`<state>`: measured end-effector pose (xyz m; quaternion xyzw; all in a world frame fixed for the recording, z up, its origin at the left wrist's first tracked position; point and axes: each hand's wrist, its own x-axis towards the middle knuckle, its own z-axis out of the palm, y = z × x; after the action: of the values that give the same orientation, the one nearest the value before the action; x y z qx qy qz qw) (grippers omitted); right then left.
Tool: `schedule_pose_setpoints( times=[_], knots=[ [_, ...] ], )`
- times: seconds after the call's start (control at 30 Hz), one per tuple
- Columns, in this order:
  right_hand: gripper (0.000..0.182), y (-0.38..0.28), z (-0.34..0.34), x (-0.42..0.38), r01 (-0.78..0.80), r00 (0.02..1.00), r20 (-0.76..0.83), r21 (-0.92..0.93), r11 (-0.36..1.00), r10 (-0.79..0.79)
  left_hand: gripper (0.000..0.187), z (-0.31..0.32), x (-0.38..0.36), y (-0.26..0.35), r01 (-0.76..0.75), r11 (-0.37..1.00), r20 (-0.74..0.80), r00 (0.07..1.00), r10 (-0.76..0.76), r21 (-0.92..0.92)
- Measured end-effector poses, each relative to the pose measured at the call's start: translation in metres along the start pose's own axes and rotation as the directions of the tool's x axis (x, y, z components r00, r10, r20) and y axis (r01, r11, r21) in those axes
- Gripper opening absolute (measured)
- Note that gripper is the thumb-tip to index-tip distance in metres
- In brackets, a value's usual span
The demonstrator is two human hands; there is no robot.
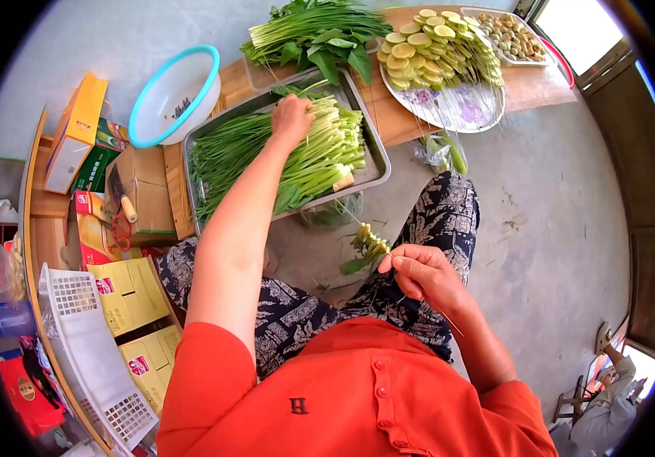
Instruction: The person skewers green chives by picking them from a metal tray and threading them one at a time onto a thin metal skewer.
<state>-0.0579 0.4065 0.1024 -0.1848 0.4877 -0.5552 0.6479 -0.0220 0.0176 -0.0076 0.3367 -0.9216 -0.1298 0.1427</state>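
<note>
My left hand [292, 119] reaches into a metal tray [379, 164] of long leafy greens, its fingers closed on some of the green stalks [320, 145] near the far side. The pale stalk ends point right and the green leaves lie left. In front of my lap, my right hand [423, 273] pinches a thin skewer [449, 320]. Folded greens [371, 242] are threaded in a small bunch near its upper end, with a leaf hanging to the left. The left fingertips are partly hidden among the greens.
A blue-rimmed basin [138, 122] stands left of the tray. Behind lie leafy greens [320, 38], skewered round slices [426, 46] on a floral plate [464, 118], and a white tray [547, 59]. Scissors [120, 228] and a wooden-handled knife [128, 207] sit left. Another person [605, 415] is lower right.
</note>
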Motion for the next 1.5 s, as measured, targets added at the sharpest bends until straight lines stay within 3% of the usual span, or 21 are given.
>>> schedule_pose_setpoints(
  times=[0.27, 0.3, 0.37, 0.43, 0.57, 0.6, 0.63, 0.7, 0.87, 1.03, 1.3, 1.43, 1.5],
  knots=[
    [0.021, 0.001, 0.009, 0.006, 0.002, 1.000, 0.030, -0.009, 1.000, -0.002, 0.026, -0.035, -0.005, -0.028, -0.083, 0.940, -0.142, 0.989, 0.037, -0.331],
    [0.022, 0.000, 0.012, 0.006, 0.013, 1.000, 0.022, -0.012, 1.000, -0.013, 0.025, -0.042, -0.004, -0.029, -0.091, 0.884, -0.180, 0.984, 0.008, -0.459],
    [0.022, -0.002, 0.016, 0.006, 0.032, 0.999, 0.018, -0.026, 0.999, -0.032, 0.027, -0.068, -0.009, -0.022, 0.031, 0.774, -0.110, 0.985, -0.130, -0.632],
    [0.020, -0.005, 0.019, 0.004, 0.037, 0.999, 0.021, -0.028, 0.999, -0.037, 0.029, -0.096, -0.009, -0.024, -0.019, 0.808, -0.192, 0.974, -0.117, -0.589],
    [0.023, -0.010, 0.027, 0.005, 0.094, 0.996, 0.008, -0.026, 0.995, -0.094, 0.027, -0.186, -0.028, 0.002, -0.237, 0.679, -0.399, 0.912, -0.089, -0.694],
    [0.022, -0.012, 0.029, 0.006, 0.127, 0.992, 0.013, -0.019, 0.992, -0.127, 0.023, -0.209, -0.037, 0.009, -0.304, 0.594, -0.417, 0.907, -0.059, -0.745],
    [0.022, -0.015, 0.031, 0.008, 0.159, 0.987, 0.017, -0.009, 0.987, -0.159, 0.023, -0.229, -0.050, 0.019, -0.310, 0.597, -0.428, 0.902, -0.062, -0.740],
    [0.016, -0.026, 0.041, 0.013, 0.227, 0.974, -0.029, -0.002, 0.974, -0.226, 0.020, -0.253, -0.083, 0.043, -0.375, 0.402, -0.416, 0.909, -0.017, -0.836],
    [0.015, -0.058, 0.080, 0.035, 0.378, 0.920, -0.084, -0.073, 0.923, -0.383, 0.018, -0.219, -0.167, 0.083, 0.010, 0.182, 0.006, 1.000, -0.021, -0.983],
    [0.022, -0.063, 0.113, 0.065, 0.470, 0.859, -0.115, -0.208, 0.858, -0.499, 0.020, -0.175, -0.209, 0.092, 0.146, 0.024, 0.145, 0.988, -0.044, -0.989],
    [0.013, -0.052, 0.131, 0.087, 0.471, 0.860, -0.113, -0.201, 0.859, -0.498, 0.022, -0.165, -0.227, 0.083, 0.165, 0.019, 0.163, 0.984, -0.079, -0.986],
    [0.015, -0.049, 0.140, 0.095, 0.460, 0.837, -0.181, -0.278, 0.843, -0.516, 0.018, -0.160, -0.224, 0.063, 0.086, 0.021, 0.082, 0.988, -0.134, -0.996],
    [0.015, -0.048, 0.138, 0.097, 0.459, 0.840, -0.183, -0.265, 0.848, -0.511, 0.020, -0.159, -0.223, 0.051, -0.025, 0.129, -0.061, 0.957, -0.282, -0.991]
  ],
)
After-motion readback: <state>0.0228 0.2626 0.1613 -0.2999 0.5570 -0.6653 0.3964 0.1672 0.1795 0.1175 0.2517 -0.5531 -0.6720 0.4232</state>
